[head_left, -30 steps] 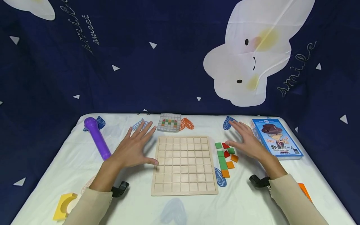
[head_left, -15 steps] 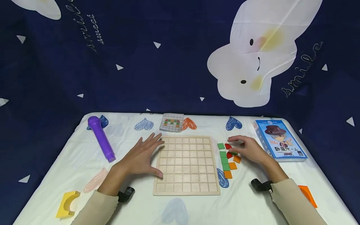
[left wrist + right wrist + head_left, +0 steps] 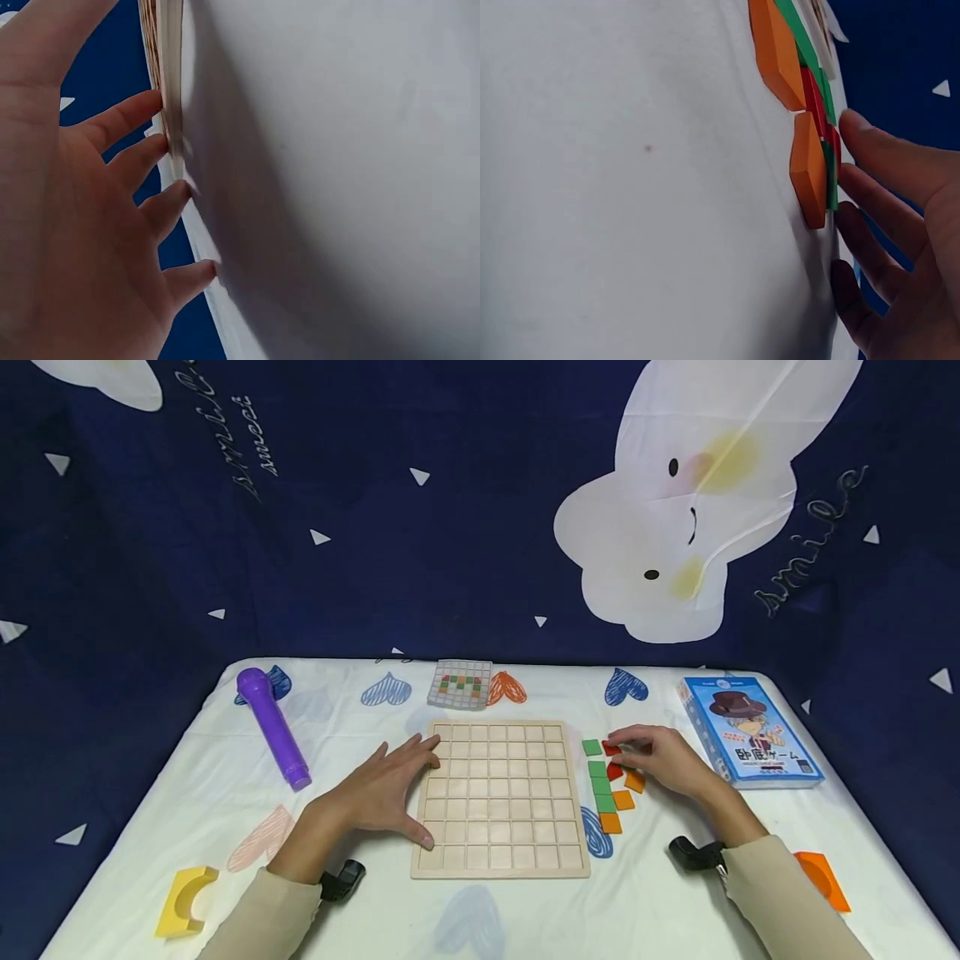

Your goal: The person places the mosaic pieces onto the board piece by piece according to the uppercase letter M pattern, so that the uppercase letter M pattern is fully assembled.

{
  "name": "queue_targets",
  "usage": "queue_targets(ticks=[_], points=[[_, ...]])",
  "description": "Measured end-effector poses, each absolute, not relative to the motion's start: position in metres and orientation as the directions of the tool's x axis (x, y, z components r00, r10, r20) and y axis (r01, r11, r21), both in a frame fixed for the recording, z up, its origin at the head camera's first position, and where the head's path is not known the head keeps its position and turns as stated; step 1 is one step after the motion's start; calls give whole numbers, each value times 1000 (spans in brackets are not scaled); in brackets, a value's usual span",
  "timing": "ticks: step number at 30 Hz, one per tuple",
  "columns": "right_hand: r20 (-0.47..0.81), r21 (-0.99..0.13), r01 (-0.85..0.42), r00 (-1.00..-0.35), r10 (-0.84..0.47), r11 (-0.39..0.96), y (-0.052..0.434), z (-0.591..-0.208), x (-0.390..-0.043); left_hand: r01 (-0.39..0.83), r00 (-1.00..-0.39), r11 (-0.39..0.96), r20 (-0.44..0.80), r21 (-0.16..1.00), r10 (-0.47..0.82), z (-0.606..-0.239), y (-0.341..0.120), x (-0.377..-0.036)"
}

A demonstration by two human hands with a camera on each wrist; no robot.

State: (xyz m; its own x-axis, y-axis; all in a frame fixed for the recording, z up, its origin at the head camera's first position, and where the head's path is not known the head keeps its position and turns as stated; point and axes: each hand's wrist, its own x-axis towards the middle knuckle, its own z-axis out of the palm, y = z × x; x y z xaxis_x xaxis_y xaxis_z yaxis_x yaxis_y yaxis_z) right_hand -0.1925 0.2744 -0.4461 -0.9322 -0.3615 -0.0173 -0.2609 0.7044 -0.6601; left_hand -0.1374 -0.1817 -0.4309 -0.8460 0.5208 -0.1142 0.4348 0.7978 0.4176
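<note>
Beside square, pale wooden gridded board (image 3: 498, 810), flat green square tiles (image 3: 602, 783), orange square tiles (image 3: 623, 800) and small red piece (image 3: 612, 748) lie on white-clothed tabletop (image 3: 375, 922). Right hand (image 3: 663, 762) has just come down, fingers bent at red piece; whether grip pinches anything, can't tell from where I stand. Left hand (image 3: 375, 795), fingers spread, now nearer board's left edge. Suggests tile handling starting.

Before you: two red tiles (image 3: 615, 772), three orange tiles (image 3: 623, 800), five green tiles (image 3: 601, 785), one mostly hidden in head view; one wooden board (image 3: 500, 810), one patterned card (image 3: 460, 685), one purple microphone (image 3: 274, 729), one blue box (image 3: 752, 731), two arched blocks (image 3: 177, 902).
</note>
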Motion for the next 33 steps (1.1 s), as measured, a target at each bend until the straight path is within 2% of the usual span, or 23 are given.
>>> queue_targets(ticks=[16, 27, 33], points=[[22, -586, -276, -945, -325, 762, 268, -442, -194, 432, -827, 790, -158, 435, 539, -422, -181, -137], [-24, -598, -234, -951, -309, 766, 263, -438, -198, 413, -825, 788, -179, 456, 536, -424, -180, -138], [29, -630, -254, -952, -304, 734, 262, -435, -202, 406, -826, 786, -180, 466, 534, -425, -179, -139]])
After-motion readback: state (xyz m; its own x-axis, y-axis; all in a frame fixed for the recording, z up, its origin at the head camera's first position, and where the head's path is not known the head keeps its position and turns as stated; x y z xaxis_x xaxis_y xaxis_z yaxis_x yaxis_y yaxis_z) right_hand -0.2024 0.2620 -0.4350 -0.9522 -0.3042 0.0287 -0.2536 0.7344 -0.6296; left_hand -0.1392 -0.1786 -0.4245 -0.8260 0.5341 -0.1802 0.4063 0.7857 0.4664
